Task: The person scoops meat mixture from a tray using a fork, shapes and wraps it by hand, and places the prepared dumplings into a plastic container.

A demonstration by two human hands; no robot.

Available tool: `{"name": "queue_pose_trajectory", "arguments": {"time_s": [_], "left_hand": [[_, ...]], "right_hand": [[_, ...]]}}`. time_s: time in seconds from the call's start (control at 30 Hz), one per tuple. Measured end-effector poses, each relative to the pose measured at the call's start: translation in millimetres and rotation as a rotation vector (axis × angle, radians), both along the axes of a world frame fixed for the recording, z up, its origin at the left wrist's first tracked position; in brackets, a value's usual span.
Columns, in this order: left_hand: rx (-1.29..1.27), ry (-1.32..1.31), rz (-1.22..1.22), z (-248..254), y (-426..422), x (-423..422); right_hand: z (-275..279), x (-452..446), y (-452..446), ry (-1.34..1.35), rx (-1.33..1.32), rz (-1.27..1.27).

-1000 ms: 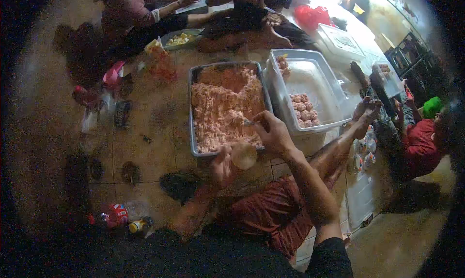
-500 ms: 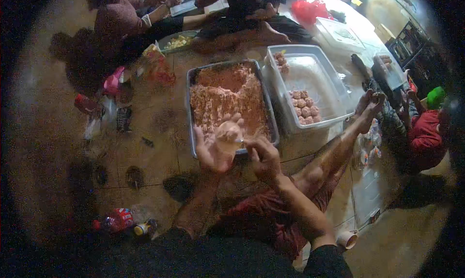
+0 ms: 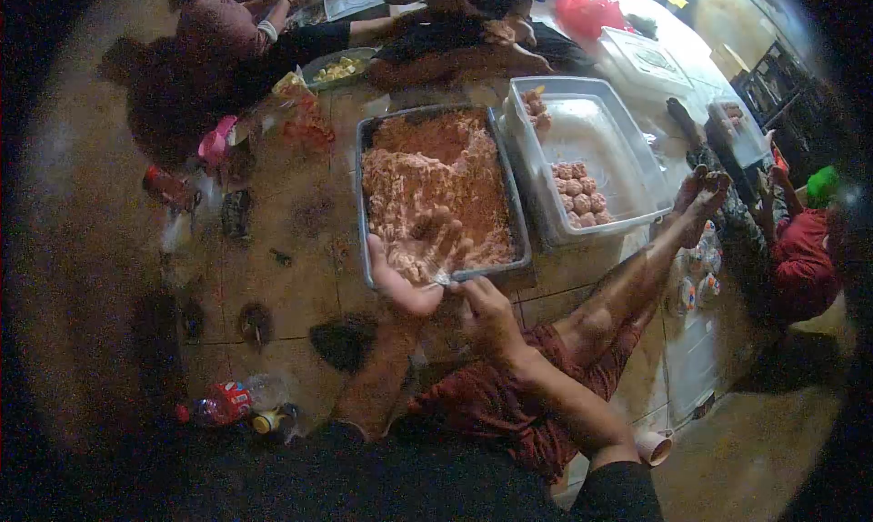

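Note:
My left hand (image 3: 407,281) is palm up over the near edge of a grey tray (image 3: 520,240), its fingers stretched out and partly blurred. Pinkish minced mixture (image 3: 436,181) fills much of the tray. Some of it seems to stick to the left palm, though blur hides how much. My right hand (image 3: 489,315) is closed round what looks like a spoon (image 3: 443,277), whose shiny end touches or nearly touches the left palm. To the right, a clear plastic box (image 3: 618,149) holds rows of mixture balls (image 3: 578,195) and a few more in its far left corner.
My outstretched leg (image 3: 627,281) crosses the floor at right. A cup (image 3: 653,446) lies beside my right elbow, bottles (image 3: 227,402) lie lower left. Two people sit at the far side near a bowl of pale pieces (image 3: 338,70); another person in red (image 3: 805,263) is at right.
The rounded lump seen in my left palm no longer shows clearly. My left hand has tilted and its fingers are now over the mixture; the right hand has shifted slightly down. The view has moved slightly.

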State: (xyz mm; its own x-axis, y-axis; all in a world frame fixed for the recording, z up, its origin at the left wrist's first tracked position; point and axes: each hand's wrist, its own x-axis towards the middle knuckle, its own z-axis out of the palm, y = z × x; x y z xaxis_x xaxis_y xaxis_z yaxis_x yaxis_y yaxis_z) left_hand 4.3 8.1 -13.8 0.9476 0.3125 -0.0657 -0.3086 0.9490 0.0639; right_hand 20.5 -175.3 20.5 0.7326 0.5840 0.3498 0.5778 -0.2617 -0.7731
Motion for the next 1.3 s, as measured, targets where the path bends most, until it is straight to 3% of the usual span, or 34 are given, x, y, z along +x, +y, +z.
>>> {"name": "queue_pose_trajectory", "arguments": {"time_s": [0.03, 0.07, 0.17, 0.23, 0.27, 0.33, 0.43, 0.5, 0.53, 0.57, 0.6, 0.7, 0.77, 0.87, 0.97, 1.03, 1.17, 1.3], "left_hand": [[0.094, 0.037, -0.025, -2.6, -2.8, 2.2], [-0.044, 0.070, -0.030, 15.0, -1.9, -7.3], [-0.072, 0.089, -0.082, 2.0, -0.5, -12.7], [-0.034, 0.049, -0.145, 4.2, -4.2, -12.4], [-0.046, 0.061, -0.140, 0.9, -2.8, -10.5], [-0.057, 0.068, -0.131, -5.7, 3.2, -6.6], [-0.345, -0.134, -0.450, -20.7, 15.9, -23.4], [-0.429, -0.228, -0.562, -17.9, 16.6, -17.2], [-0.217, -0.105, -0.517, -16.4, 13.1, -14.6], [-0.008, 0.017, -0.464, -15.4, 11.0, -13.6], [-0.023, -0.164, -0.489, -11.9, 13.6, -17.5], [0.050, 0.033, -0.537, -25.6, 14.6, -22.2], [-0.034, -0.111, -0.585, -27.7, 11.1, -14.3], [0.002, -0.088, -0.553, -25.7, 15.5, -17.2], [0.111, 0.045, -0.531, -22.3, 7.3, -26.8], [0.036, 0.135, -0.478, -4.8, 6.4, -18.1], [0.029, 0.102, -0.405, -18.3, 6.3, -15.0], [-0.045, 0.167, -0.420, -2.4, 4.1, -8.8]], "right_hand": [[-6.0, -3.4, 1.8, 0.019, 0.046, 0.044], [6.2, 1.5, -5.4, 0.138, -0.080, 0.077], [38.9, 8.0, -10.8, 0.091, -0.075, 0.031], [3.6, 8.6, -4.8, 0.033, 0.024, 0.016], [-0.2, 5.4, 2.1, 0.176, 0.089, 0.097], [1.7, 13.5, -17.3, 0.257, -0.186, 0.225], [32.2, 30.7, -17.4, 0.079, -0.124, 0.248], [0.2, 40.0, -16.4, 0.121, -0.136, 0.279], [-37.3, 45.0, -20.1, 0.083, -0.128, 0.349], [-26.2, 50.7, -23.9, 0.060, -0.126, 0.402], [-7.4, 54.9, -25.3, 0.038, -0.124, 0.455], [29.6, 57.9, -16.4, -0.025, -0.114, 0.388], [16.2, 64.6, -18.9, -0.079, -0.067, 0.448], [11.5, 76.0, -22.4, -0.379, -0.346, 0.405], [11.8, 72.7, -23.7, -0.232, -0.277, 0.378], [1.1, 74.7, -25.3, -0.246, -0.201, 0.366], [25.1, 53.5, -20.6, -0.129, -0.167, 0.255], [6.3, 52.2, -27.6, -0.095, -0.097, 0.277]]}}
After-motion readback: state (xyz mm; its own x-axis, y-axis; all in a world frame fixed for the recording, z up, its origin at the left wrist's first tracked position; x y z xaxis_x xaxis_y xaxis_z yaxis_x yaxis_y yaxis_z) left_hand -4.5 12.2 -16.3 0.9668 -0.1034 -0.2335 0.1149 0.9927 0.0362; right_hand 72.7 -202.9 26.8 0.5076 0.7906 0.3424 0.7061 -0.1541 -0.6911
